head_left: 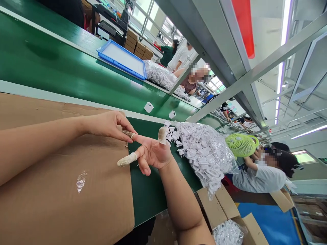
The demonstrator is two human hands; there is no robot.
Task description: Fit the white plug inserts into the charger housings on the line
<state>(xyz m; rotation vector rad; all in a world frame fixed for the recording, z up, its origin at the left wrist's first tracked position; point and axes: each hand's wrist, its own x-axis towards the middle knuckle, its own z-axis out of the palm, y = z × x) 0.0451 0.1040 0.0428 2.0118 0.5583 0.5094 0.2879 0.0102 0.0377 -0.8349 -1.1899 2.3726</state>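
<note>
My left hand (109, 126) reaches in from the left above a brown cardboard sheet (63, 190). Its thumb and fingers pinch a brownish finger cot (128, 134) sitting on the index finger of my right hand (152, 153). My right hand comes up from the bottom with its fingers spread and holds nothing. It wears a whitish cot on the thumb (161, 135) and another on a lower finger (126, 160). Both hands hover at the cardboard's edge over the green belt (148, 194).
A clear bag of small white plastic parts (204, 153) lies just right of my hands. Two white parts (148, 107) stand on the belt beyond. A blue tray (122, 59) and another bag sit farther off. Co-workers, a green fan (241, 144) and open cardboard boxes (222, 211) are at right.
</note>
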